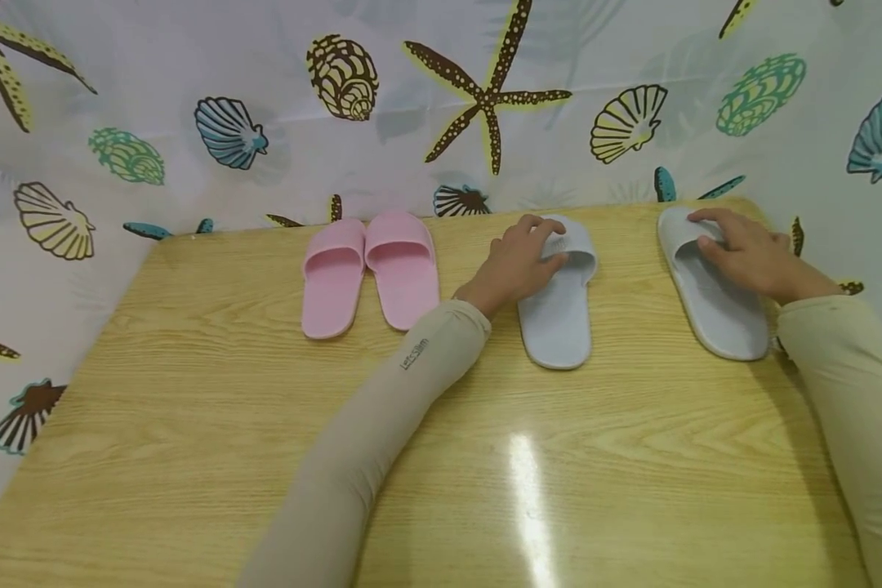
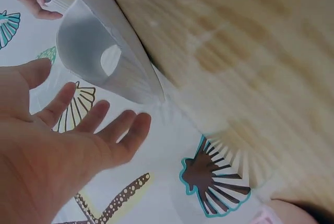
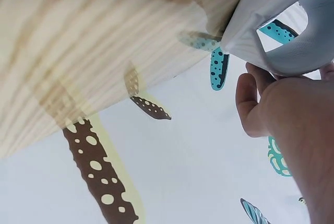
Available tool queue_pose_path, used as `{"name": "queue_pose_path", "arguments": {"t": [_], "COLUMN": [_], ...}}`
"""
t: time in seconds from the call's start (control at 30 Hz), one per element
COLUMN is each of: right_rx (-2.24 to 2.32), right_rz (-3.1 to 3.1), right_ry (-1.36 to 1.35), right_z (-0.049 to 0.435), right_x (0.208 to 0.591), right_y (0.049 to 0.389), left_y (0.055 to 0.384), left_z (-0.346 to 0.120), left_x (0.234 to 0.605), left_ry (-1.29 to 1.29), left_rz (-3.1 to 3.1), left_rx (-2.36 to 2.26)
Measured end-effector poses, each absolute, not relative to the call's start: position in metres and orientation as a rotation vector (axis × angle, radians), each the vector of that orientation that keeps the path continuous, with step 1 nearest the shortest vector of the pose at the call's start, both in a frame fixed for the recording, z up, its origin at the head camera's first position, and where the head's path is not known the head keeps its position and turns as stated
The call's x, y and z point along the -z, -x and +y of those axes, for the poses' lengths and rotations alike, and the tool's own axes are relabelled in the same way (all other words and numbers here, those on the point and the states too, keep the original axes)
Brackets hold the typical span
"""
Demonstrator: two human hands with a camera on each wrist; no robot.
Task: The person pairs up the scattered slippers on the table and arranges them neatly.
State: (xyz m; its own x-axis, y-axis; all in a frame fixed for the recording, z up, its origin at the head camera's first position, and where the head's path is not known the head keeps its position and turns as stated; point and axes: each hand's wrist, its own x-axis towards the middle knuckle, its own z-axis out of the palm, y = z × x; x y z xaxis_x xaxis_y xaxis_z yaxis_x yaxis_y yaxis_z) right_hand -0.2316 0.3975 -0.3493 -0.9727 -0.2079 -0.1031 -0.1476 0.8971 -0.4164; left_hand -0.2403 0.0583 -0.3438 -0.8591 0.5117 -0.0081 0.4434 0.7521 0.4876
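Observation:
My left hand (image 1: pixel 518 257) hovers over the strap of a grey-white slide slipper (image 1: pixel 556 327), thumb and fingers spread. In the left wrist view the palm faces that slipper (image 2: pixel 83 38), with a gap between fingertips and strap. My right hand (image 1: pixel 753 253) is over the strap of the matching slipper (image 1: pixel 728 322), its thumb near the strap's edge. Seen from the right wrist, bent fingers (image 3: pixel 250 104) lie close along the strap (image 3: pixel 292 70). Both grey slippers rest on the wooden table, toes toward the back; the right one is angled.
A pair of pink slippers (image 1: pixel 353 278) stands side by side left of my left forearm, toes to the back. The wood-grain table (image 1: pixel 213 392) ends at a white curtain (image 1: pixel 265 57) printed with shells and starfish.

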Motion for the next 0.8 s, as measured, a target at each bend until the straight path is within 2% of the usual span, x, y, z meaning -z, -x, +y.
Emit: {"name": "queue_pose_path", "arguments": {"t": [0.27,0.8], "right_rx": [0.605,0.651], "right_rz": [2.926,2.914], "right_ry": [0.285,0.263], "right_z": [0.400,0.401], "right_x": [0.353,0.352], "right_y": [0.234,0.237], "left_y": [0.248,0.253], "left_z": [0.063,0.064], "left_x": [0.350,0.354], "left_ry": [-0.828,-0.858], "left_rz": [2.854,2.816], "left_rx": [-0.376,-0.395]}}
